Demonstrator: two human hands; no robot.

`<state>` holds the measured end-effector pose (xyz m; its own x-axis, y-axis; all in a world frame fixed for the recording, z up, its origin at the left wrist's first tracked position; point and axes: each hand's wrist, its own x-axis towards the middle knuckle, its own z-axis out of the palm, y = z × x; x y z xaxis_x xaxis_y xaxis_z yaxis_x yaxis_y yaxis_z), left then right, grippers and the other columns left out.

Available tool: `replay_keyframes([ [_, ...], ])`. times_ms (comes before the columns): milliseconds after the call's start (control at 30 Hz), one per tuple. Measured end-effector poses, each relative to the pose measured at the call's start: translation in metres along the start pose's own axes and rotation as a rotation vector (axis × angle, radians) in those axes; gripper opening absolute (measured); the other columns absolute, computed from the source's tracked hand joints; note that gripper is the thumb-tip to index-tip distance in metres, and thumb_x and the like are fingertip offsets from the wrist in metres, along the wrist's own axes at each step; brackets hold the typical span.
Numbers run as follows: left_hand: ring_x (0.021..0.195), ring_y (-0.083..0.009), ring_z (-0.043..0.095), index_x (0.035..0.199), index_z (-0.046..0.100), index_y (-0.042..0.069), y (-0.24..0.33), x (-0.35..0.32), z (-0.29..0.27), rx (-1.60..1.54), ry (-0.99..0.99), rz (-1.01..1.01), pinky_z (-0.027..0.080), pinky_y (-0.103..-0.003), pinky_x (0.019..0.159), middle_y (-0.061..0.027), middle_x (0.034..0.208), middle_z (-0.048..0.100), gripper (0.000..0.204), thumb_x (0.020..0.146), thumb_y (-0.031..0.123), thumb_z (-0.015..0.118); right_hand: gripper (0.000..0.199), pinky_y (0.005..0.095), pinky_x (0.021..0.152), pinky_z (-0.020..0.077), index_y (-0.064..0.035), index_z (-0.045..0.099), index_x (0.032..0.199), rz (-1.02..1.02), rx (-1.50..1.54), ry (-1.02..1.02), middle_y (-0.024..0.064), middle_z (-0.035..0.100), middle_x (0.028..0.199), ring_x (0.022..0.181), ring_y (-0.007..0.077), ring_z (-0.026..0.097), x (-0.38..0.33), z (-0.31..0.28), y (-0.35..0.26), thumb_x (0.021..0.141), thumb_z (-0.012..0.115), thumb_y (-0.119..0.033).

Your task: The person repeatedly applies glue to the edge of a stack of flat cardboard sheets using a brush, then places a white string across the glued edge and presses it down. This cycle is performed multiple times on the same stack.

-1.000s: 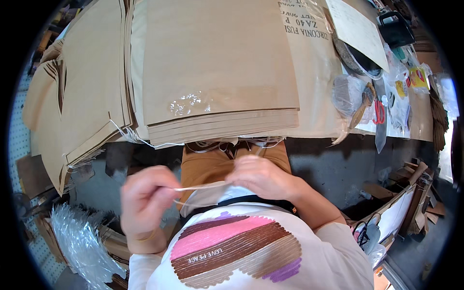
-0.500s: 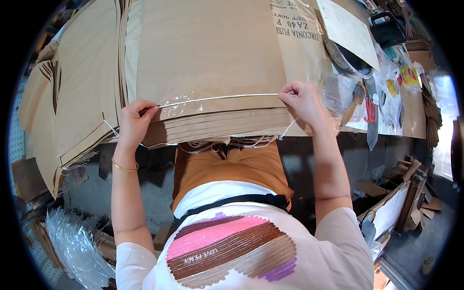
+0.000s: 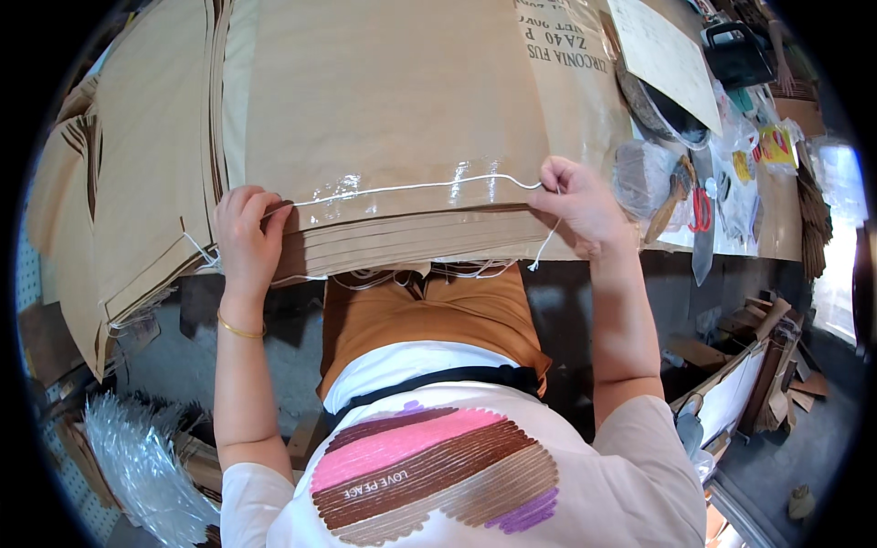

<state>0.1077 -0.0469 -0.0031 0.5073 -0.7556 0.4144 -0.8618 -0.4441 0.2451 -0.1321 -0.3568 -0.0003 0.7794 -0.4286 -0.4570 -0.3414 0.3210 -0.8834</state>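
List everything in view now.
Flat paper pile: 1, brown, centre
Thin cord: 1, white, over pile's front
Fanned paper piles: several, brown, left
Rectangular board: 1, white, upper right
Round bowl: 1, dark, partly under board
Boxy handled container: 1, black, upper right
Wrapped plastic bundle: 1, translucent, right
Looped scissor handles: 1 pair, red, right
Pointed flat blade: 1, grey, beside handles
Shiny packet: 1, yellow, far right
Shredded plastic bundle: 1, clear, lower left
Co-worker's hand: 1, bare, upper right
Printed shirt: 1, white, bottom
Left hand: 1, bare, pinching cord
Right hand: 1, bare, pinching cord
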Motion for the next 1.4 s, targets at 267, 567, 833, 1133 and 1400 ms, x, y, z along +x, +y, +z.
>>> replay_keyframes([
  [267,0.085,-0.0279,0.058,0.094,0.063,0.000,0.004,-0.016,0.005,-0.284,-0.046,-0.151,0.048,-0.035,0.073,-0.0114,0.092,0.059,0.018,0.077,-0.005,0.063,0.025,0.0305,0.061,0.0462,-0.0027,0.049,0.076,-0.741,-0.771,0.579,0.0039,0.054,0.072,0.068,0.0201,0.056,0.014,0.030,0.031,0.068,0.073,-0.002],
  [567,0.096,-0.0236,0.057,0.103,0.064,-0.003,-0.012,0.018,-0.030,-0.542,-0.501,-0.086,0.046,-0.031,0.083,-0.0104,0.103,0.058,0.045,0.065,0.017,0.078,0.006,0.0310,0.065,0.0477,-0.0015,0.064,0.081,-0.407,-0.491,0.087,0.0099,0.063,0.083,0.070,0.0221,0.058,0.016,0.028,0.007,0.077,0.069,-0.003],
  [833,0.071,-0.0291,0.060,0.081,0.059,-0.004,-0.012,0.017,0.002,-0.201,-0.334,-0.410,0.047,-0.037,0.063,-0.0149,0.084,0.061,0.018,0.081,0.013,0.066,0.013,0.0332,0.063,0.0477,-0.0028,0.063,0.091,-0.528,-1.124,0.376,0.0121,0.061,0.086,0.071,0.0248,0.058,0.035,0.053,0.015,0.080,0.067,-0.008],
  [1133,0.129,-0.0379,0.037,0.136,0.033,-0.004,0.064,0.016,0.011,-0.128,-0.351,0.161,0.029,-0.045,0.108,-0.0228,0.137,0.040,0.066,0.078,0.014,0.059,0.056,0.0403,0.107,0.0281,-0.0014,0.042,0.133,-0.600,-0.874,0.052,0.0159,0.043,0.134,0.127,0.0289,0.038,0.019,0.142,0.032,0.087,0.057,-0.031],
  [1400,0.138,-0.0406,0.018,0.138,0.022,-0.014,0.008,-0.018,0.007,0.177,-0.379,-0.245,0.018,-0.044,0.113,-0.0290,0.147,0.020,0.098,0.081,0.058,0.058,0.073,0.0447,0.110,0.0235,0.0107,0.030,0.136,-0.505,-1.209,0.591,0.0284,0.029,0.144,0.136,0.0364,0.027,0.004,0.059,0.038,0.087,0.061,-0.033],
])
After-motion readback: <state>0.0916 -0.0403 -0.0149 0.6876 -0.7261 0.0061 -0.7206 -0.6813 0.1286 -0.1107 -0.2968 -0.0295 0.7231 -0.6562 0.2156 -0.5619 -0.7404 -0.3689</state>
